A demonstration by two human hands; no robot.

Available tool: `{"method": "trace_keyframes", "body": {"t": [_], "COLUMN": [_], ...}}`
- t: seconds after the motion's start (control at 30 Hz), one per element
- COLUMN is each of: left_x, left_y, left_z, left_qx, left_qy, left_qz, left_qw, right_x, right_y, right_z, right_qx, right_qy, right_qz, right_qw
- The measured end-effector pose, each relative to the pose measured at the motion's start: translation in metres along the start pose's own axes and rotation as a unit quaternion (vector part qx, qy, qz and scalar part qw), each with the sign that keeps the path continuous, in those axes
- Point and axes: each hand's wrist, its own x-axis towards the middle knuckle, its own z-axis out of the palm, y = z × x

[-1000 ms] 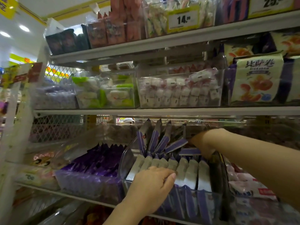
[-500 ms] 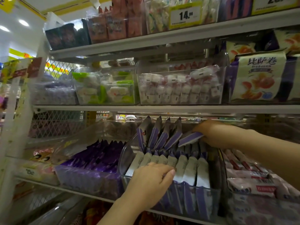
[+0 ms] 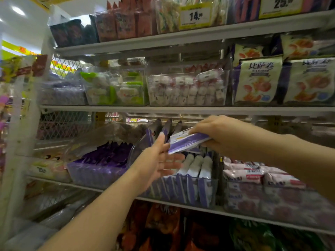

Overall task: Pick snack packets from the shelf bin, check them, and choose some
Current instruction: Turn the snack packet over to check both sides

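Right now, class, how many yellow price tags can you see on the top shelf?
2. One price tag reading 14 sits near the middle of the top shelf; the other, reading 25, is toward its right end. Others may lie outside the frame.

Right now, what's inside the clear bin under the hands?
The clear bin holds upright purple-and-white snack packets. The left hand covers the packets on the bin's left side, and the packet held by the right hand hides the rows behind.
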Motion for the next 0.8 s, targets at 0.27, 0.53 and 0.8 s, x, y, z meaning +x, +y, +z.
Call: {"method": "trace_keyframes", "body": {"t": [0.27, 0.53, 0.8], "left_x": [-0.056, -0.123, -0.147], "left_y": [-0.036, -0.108, -0.19], "left_z": [-0.028, -0.078, -0.08], "left_qx": [-0.134, 0.022, 0.08], "left_qy": [0.062, 0.13, 0.123], "left_qz": [0.067, 0.048, -0.055], "left_qw": [0.987, 0.99, 0.988], "right_x": [-0.018, -0.014, -0.026], "right_y": [-0.062, -0.152, -0.197], "right_z": [0.072, 0.163, 0.25], "right_qx": [0.177, 0.638, 0.84], "right_qy": [0.025, 0.089, -0.004], "right_qz": [-0.063, 0.106, 0.228], "right_qw": [0.982, 0.758, 0.493]}}
